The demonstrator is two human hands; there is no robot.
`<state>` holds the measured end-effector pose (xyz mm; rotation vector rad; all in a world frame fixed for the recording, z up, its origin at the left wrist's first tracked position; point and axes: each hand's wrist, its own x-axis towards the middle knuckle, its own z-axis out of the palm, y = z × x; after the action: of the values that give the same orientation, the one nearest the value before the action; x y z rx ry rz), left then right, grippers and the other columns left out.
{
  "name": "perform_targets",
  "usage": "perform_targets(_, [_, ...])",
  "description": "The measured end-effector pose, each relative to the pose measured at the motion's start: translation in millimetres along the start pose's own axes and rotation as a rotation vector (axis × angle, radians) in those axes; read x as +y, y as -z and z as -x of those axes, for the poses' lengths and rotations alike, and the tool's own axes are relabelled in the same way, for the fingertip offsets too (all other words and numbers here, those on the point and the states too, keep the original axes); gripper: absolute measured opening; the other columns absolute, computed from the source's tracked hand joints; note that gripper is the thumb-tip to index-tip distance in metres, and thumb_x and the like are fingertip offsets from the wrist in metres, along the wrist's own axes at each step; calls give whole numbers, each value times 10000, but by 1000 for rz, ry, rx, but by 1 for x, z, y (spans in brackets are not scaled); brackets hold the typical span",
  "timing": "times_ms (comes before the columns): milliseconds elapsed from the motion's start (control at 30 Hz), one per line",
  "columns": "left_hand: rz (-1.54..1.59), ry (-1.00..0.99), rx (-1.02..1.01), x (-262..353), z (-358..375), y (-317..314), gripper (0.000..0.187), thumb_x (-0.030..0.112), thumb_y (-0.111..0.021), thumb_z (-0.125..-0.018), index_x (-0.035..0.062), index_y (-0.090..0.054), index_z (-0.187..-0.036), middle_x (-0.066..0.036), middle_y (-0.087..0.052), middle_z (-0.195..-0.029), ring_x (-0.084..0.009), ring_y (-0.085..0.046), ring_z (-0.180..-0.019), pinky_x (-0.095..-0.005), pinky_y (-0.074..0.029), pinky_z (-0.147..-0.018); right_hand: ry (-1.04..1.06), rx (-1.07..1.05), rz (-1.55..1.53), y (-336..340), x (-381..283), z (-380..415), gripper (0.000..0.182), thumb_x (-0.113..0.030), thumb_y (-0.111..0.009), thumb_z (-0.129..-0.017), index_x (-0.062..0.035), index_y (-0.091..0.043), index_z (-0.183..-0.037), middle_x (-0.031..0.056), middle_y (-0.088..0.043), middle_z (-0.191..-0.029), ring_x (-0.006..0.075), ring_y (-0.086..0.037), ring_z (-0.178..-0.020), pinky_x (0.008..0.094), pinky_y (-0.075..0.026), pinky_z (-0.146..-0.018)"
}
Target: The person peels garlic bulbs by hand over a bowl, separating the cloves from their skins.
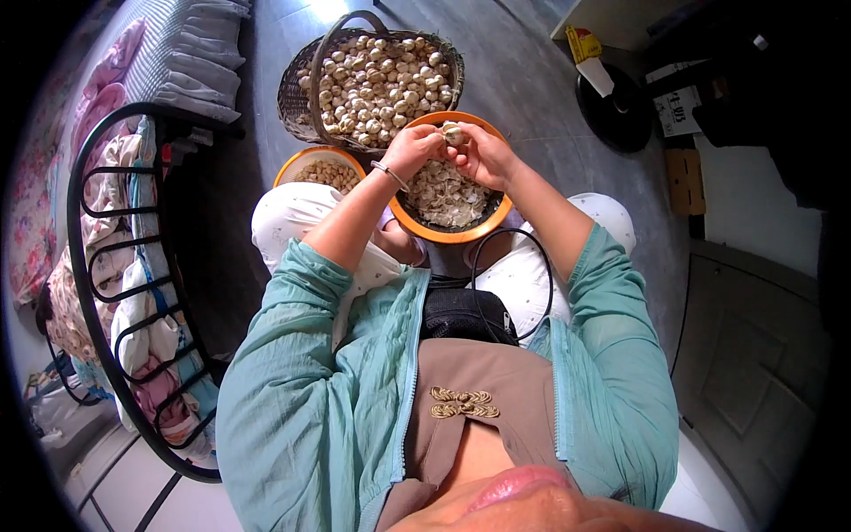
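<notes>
Over the orange-rimmed basin [450, 236], my left hand [415, 149] and my right hand [484, 158] meet around a whitish garlic bulb [453, 134]. The fingers of both hands are closed on it, the right hand's from the far right side. Papery garlic skins [443, 195] lie in the basin below. Just to the left stands a smaller orange-rimmed bowl [282, 170] holding loose garlic cloves [327, 174]. Behind both containers, a wicker basket [295, 111] with a tall handle is full of whole garlic bulbs [381, 84].
A black metal bed frame [78, 230] with clothes and bedding stands at the left. On the right are a black round base [612, 108], a yellow packet [582, 44], a cardboard box [685, 182] and a grey door [749, 346]. A black bag [467, 315] rests at my lap.
</notes>
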<state>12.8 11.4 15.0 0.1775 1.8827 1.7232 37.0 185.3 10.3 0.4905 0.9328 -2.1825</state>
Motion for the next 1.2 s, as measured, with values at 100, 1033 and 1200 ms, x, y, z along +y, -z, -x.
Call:
perform_targets(100, [-44, 30, -10, 3, 0, -1, 243, 245, -533, -886, 15, -599, -848, 8, -564, -733, -77, -536, -687, -229, -450, -652, 9, 32, 14, -1, 0, 1, 292, -371, -422, -930, -101, -534, -922, 2, -529, -693, 69, -470, -555, 199, -399, -491])
perform_targets(1033, [-429, -147, 190, -12, -9, 9, 270, 142, -520, -753, -15, -621, -948, -144, -646, -877, -259, -637, -776, -327, -493, -727, 232, -8, 245, -10, -1, 6, 295, -341, -495, -910, -113, -503, -1097, -14, -537, -768, 51, -495, -616, 175, -423, -535])
perform_targets(1200, [-107, -78, 77, -2, -4, 7, 289, 193, -549, -844, -10, -556, -1050, -63, -613, -879, -136, -600, -776, -258, -495, -713, 398, 140, 606, -6, 3, -2, 301, -291, -557, -891, -91, -498, -1108, -11, -547, -816, 61, -513, -670, 206, -434, -598])
